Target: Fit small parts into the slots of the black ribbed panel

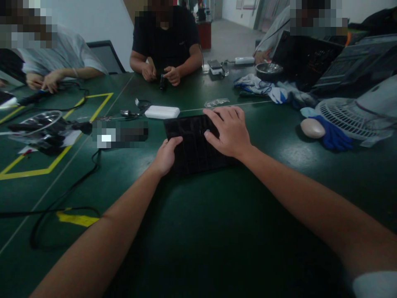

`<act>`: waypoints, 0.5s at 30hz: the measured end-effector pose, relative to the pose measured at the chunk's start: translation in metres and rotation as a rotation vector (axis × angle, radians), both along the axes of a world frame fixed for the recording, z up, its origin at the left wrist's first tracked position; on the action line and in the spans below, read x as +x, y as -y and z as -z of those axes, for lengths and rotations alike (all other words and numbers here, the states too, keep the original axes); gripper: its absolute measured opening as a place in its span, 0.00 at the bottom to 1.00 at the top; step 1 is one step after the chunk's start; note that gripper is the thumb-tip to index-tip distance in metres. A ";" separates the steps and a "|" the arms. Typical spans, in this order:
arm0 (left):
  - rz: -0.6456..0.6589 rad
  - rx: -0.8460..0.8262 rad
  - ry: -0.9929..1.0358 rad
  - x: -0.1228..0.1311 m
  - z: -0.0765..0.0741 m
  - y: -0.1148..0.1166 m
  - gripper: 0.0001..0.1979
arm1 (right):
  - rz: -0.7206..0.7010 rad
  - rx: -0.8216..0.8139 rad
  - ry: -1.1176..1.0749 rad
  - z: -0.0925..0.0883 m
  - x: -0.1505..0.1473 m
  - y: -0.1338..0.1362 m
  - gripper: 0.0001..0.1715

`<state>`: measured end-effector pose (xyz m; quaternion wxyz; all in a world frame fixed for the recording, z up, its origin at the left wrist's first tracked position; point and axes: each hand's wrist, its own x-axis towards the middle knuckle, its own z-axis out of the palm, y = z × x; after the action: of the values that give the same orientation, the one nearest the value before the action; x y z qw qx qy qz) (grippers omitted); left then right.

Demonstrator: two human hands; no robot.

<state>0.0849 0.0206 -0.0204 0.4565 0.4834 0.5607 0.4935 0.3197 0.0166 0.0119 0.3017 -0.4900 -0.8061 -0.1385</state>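
A flat black rectangular item (195, 151) with creases or panels on its face lies on the green table in front of me. My left hand (166, 156) grips its left edge, thumb on top and the other fingers mostly hidden. Over its upper right part rests my right hand (231, 131), fingers spread, with the thumb and index finger near a small shiny spot on the black surface. A white power bank (162, 112) lies just beyond the item's far left corner.
Three people sit around the green table (192, 231). Left are cables, yellow tape (77, 219) and a clear round container (43, 122). Right are a fan grille (344, 118), blue glove (335, 134), pale mouse-like object (312, 128), cloths (260, 86) and a metal bowl (269, 69).
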 end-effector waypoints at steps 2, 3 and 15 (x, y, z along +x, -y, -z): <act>0.015 -0.027 0.026 0.000 0.000 0.000 0.20 | -0.009 -0.001 -0.008 0.000 0.000 0.000 0.33; 0.019 -0.037 0.034 -0.001 0.000 0.000 0.20 | -0.011 -0.001 -0.011 0.000 0.000 0.000 0.33; 0.024 -0.025 0.044 -0.001 0.001 -0.001 0.22 | -0.005 -0.003 0.012 0.000 0.001 -0.001 0.36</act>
<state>0.0837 0.0213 -0.0218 0.4808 0.4732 0.5508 0.4915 0.3206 0.0177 0.0116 0.2962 -0.4875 -0.8094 -0.1394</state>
